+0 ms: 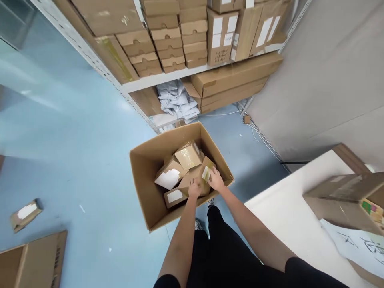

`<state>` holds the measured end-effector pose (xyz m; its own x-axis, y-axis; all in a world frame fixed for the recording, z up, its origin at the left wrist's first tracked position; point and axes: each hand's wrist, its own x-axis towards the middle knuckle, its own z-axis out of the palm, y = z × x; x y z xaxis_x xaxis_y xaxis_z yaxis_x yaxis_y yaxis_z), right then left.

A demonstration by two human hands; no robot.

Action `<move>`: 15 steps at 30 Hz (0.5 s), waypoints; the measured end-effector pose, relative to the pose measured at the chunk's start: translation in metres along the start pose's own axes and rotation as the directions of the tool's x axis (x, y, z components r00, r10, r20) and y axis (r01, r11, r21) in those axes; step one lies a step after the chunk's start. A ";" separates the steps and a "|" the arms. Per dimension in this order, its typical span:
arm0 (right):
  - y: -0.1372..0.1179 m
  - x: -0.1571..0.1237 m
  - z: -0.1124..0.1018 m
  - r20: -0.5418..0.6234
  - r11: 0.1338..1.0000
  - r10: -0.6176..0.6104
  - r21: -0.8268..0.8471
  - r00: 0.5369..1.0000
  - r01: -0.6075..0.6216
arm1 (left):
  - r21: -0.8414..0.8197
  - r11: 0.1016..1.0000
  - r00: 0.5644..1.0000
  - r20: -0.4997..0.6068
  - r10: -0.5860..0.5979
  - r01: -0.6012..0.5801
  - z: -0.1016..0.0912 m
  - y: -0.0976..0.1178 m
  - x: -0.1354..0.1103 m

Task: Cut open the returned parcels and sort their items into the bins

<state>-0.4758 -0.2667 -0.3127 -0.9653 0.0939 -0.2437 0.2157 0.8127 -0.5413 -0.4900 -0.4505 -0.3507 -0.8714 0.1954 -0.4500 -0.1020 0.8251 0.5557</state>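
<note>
A large open carton (pixel 141 192) stands on the floor in front of me, with several smaller cardboard boxes inside. Both my hands reach into it. My right hand (pixel 216 181) is closed on the upper right edge of a small cardboard box (pixel 204 185) that has a pale label and yellowish tape. Close to the same box's left side, my left hand (pixel 195 189) has its fingers curled; what they grip is hidden. Around them lie a taped box (pixel 189 157), a box with a white label (pixel 169 178) and a lower labelled box (pixel 175 197).
Ahead, a metal shelf (pixel 180 73) holds stacked boxes, long cartons (pixel 234 80) and grey plastic bags (pixel 177 98). A white table (pixel 279 204) at right bears an open box (pixel 339 196). Cables (pixel 264 138) run along the wall. At left, a small package (pixel 26 215) and a carton (pixel 42 260) lie on the floor.
</note>
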 end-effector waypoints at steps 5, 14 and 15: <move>0.035 0.052 0.029 0.139 0.996 0.092 -0.036 0.986 -0.087 | 0.021 0.986 0.985 0.046 -0.164 0.163 0.028 -0.028 0.028; 0.073 0.140 0.055 0.294 0.997 0.078 -0.031 0.953 -0.072 | -0.253 0.959 0.991 -0.022 -0.135 0.125 -0.012 -0.137 0.025; 0.072 0.152 0.059 0.334 0.999 0.044 -0.018 0.942 -0.040 | -0.248 0.960 0.989 -0.036 -0.141 0.127 -0.017 -0.144 0.028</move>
<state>-0.5982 -0.2280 -0.4363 -0.8502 -0.0680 -0.5221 0.2519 0.8182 -0.5168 -0.5083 -0.5734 -0.4316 -0.8651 0.0582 -0.4983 -0.3281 0.6856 0.6498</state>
